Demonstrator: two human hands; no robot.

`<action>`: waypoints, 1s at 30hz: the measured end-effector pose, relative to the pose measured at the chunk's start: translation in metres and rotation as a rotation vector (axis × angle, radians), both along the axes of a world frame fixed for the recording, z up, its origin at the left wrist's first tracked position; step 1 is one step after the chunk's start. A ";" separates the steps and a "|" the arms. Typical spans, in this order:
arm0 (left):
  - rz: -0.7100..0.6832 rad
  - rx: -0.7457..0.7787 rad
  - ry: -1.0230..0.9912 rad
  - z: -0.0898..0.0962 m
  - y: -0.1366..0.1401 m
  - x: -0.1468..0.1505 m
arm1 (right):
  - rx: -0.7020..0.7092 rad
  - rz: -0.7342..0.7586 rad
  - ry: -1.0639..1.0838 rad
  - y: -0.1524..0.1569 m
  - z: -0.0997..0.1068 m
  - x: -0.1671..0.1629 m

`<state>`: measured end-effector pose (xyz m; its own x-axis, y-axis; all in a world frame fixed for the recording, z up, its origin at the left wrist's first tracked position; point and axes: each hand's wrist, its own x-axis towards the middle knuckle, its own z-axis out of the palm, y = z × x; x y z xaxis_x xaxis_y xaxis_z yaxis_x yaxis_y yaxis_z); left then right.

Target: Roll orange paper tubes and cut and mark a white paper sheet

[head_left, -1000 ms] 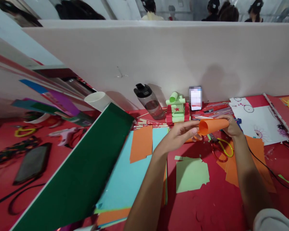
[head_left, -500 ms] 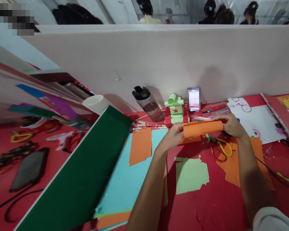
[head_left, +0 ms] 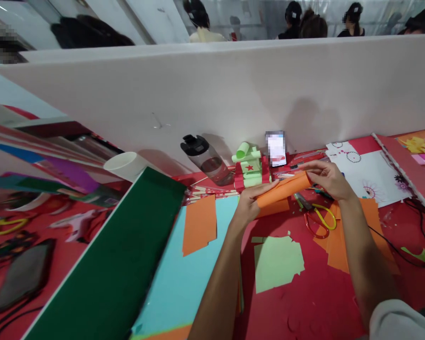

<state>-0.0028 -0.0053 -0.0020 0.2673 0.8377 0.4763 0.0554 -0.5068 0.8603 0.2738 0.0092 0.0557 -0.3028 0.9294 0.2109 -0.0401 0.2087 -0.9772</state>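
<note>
Between my two hands is a rolled sheet of orange paper [head_left: 283,191], held above the red table. My left hand [head_left: 250,200] grips its left end, fingers lying along the top. At the other end, my right hand [head_left: 329,182] pinches the roll's edge between thumb and fingers. Just behind the roll stands a light-green paper tank model [head_left: 250,167] with red sides and a red star. Scissors [head_left: 318,217] with yellow and red handles lie below my right hand. Some flat orange paper [head_left: 274,208] shows under the roll.
Cut light-green paper [head_left: 278,264] lies in front. To the left are blue sheets [head_left: 198,283], an orange piece [head_left: 199,224] and a long green board [head_left: 120,264]. A water bottle [head_left: 210,163] and a phone [head_left: 276,148] stand by the white partition [head_left: 198,89]. Orange sheets [head_left: 366,226] lie right.
The orange roll now tilts more, its right end higher, and my right hand's fingers have shifted over its end. The whole view has turned slightly right.
</note>
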 end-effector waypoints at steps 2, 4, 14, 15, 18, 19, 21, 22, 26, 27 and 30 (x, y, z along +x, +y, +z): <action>0.005 0.155 0.097 0.000 -0.001 -0.002 | 0.028 0.003 -0.003 0.000 0.000 0.000; -0.014 0.271 0.202 0.004 -0.004 -0.004 | 0.046 -0.012 -0.014 0.000 0.001 0.001; 0.006 0.296 0.272 0.004 -0.006 -0.003 | 0.071 -0.166 -0.020 0.005 -0.004 0.002; 0.031 0.275 0.251 0.002 -0.005 -0.004 | 0.076 -0.208 -0.018 0.007 -0.005 0.003; 0.085 0.216 0.218 -0.001 -0.003 -0.005 | 0.039 -0.238 -0.019 0.008 -0.006 0.004; 0.097 0.202 0.214 -0.001 -0.002 -0.005 | 0.011 -0.210 -0.024 0.007 -0.006 0.005; 0.105 0.180 0.216 -0.001 -0.002 -0.005 | -0.047 -0.144 -0.039 0.006 -0.006 0.004; 0.100 0.170 0.219 -0.001 -0.002 -0.004 | -0.068 -0.118 -0.048 0.005 -0.006 0.003; 0.051 0.116 0.218 0.001 -0.003 -0.003 | -0.083 -0.089 -0.083 0.006 -0.010 -0.005; 0.050 0.092 0.209 0.002 -0.003 -0.002 | -0.078 -0.099 -0.088 0.007 -0.012 -0.007; 0.086 -0.012 0.185 0.004 -0.001 -0.002 | -0.055 -0.166 -0.087 0.012 -0.020 -0.009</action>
<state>-0.0045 -0.0059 0.0015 0.2764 0.8666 0.4155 0.2553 -0.4830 0.8375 0.2643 0.0213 0.0353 -0.1593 0.9776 0.1379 0.0758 0.1514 -0.9856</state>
